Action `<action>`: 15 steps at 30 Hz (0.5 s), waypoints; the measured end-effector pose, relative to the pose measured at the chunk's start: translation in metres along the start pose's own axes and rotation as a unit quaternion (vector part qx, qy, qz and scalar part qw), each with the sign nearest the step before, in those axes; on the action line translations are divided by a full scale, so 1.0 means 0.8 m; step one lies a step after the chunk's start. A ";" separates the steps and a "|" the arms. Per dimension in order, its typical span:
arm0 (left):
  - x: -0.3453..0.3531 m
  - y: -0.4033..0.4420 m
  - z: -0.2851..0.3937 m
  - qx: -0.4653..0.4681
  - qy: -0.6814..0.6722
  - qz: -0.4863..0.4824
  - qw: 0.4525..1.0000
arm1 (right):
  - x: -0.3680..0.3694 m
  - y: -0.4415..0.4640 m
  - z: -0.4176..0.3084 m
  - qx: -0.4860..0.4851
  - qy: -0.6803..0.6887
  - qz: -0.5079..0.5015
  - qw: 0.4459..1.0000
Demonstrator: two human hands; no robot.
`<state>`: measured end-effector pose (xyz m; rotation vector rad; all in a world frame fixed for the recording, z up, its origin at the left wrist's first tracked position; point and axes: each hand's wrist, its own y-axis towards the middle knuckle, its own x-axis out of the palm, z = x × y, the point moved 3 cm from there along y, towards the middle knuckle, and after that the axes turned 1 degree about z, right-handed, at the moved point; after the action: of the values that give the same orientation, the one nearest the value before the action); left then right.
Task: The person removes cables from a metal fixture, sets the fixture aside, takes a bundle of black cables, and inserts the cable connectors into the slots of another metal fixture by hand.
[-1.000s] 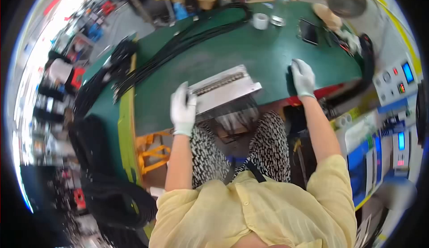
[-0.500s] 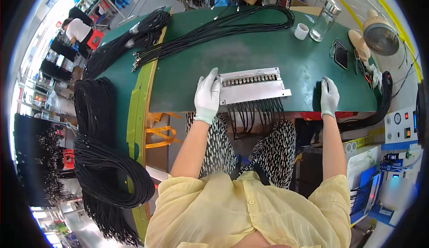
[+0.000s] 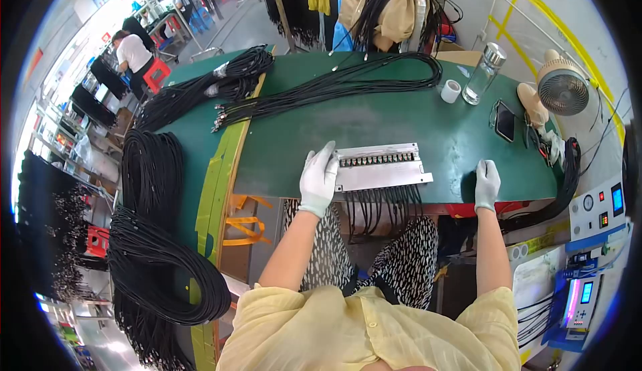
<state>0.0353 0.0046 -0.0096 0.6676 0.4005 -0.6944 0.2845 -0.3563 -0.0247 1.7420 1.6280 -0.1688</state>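
- Left hand part open, fingers stretched along the left end of the metal plate and touching it; underside hidden, so cannot tell whether gripping or merely resting.
- Right hand loosely curled at the near edge of the green table, well apart from the plate; cannot tell how tightly closed, or whether empty or pinching something small.
- Plate flat on the table, close to the near edge, with a row of slots along it and black cables hanging from its near side, past the table edge.
- Steady the plate by its ends, fingers clear of the slots, and set it square for an even view along the row.
- Allow for the weight of the hanging cables: likely to drag or tilt the plate if pushed too far over the edge.
- Watch for snags against the knees, just below the cables.
- Beyond the plate, a long cable bundle; to the left, past a yellow strip, thick cable coils.
- Toward the far right, a tape roll, glass bottle, phone and fan; probably in the way only of a long reach.
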 end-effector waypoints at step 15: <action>0.001 -0.002 0.000 0.004 0.021 0.000 1.000 | -0.004 -0.003 -0.020 -0.021 0.006 0.027 0.999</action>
<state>0.0350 0.0033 -0.0103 0.6907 0.4368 -0.6825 0.2761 -0.3497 -0.0127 1.7558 1.5799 -0.0978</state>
